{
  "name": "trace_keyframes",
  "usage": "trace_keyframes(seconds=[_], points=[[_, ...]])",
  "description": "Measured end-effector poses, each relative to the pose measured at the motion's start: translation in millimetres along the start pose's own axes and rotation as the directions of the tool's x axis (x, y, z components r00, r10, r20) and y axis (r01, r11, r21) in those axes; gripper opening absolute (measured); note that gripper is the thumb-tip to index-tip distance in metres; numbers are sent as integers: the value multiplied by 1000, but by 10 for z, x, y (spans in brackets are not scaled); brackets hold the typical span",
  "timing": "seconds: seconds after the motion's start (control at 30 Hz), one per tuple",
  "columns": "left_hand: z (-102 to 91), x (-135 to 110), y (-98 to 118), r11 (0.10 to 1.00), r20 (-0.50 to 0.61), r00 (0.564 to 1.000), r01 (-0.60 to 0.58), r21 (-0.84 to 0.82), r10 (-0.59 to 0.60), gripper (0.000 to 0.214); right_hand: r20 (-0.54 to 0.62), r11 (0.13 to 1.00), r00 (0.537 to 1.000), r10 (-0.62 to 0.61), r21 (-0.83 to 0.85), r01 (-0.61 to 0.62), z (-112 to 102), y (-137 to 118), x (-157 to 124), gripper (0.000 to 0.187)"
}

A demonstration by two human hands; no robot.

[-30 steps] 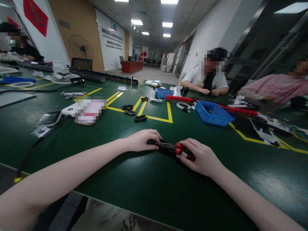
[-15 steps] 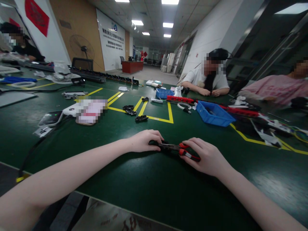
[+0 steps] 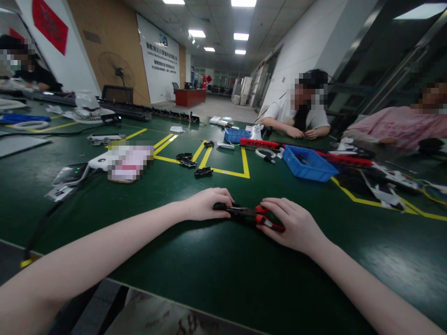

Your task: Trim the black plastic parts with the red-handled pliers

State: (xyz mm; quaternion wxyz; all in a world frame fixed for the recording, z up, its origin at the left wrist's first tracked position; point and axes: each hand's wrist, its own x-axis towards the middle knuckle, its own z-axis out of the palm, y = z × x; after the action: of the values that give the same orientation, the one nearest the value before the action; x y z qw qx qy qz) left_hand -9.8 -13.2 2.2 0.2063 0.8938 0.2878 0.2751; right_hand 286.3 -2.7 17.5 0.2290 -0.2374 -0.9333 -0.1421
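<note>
Between the fingers and thumb of my left hand (image 3: 210,204) is a small black part (image 3: 220,206), its details too dark to make out. My right hand (image 3: 299,226) is closed on the red-and-black handles of a pair of pliers (image 3: 260,215). The pliers' jaws point left and meet the black part; whether they bite on it I cannot tell. Both hands are low over the green table (image 3: 216,279). Beyond them lie similar black pieces (image 3: 203,172) by yellow tape lines.
A blue bin (image 3: 308,164) stands beyond my right hand, near a long red strip (image 3: 260,144). To the left lie a phone (image 3: 127,164) and a white device with a black cable (image 3: 71,174). One person (image 3: 296,109) sits across the table, another (image 3: 401,123) at the right.
The whole view has shifted slightly. My right hand and the pliers have moved a little left, nearer my left hand, with both grips kept.
</note>
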Motion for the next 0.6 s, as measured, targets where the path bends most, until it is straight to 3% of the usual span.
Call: trace_keyframes(seconds=[0.6], points=[[-20,-1,36,999,18,999,37,-10,-37,15,-132,949,976,-175,-285,132,-68,90,-5,46]])
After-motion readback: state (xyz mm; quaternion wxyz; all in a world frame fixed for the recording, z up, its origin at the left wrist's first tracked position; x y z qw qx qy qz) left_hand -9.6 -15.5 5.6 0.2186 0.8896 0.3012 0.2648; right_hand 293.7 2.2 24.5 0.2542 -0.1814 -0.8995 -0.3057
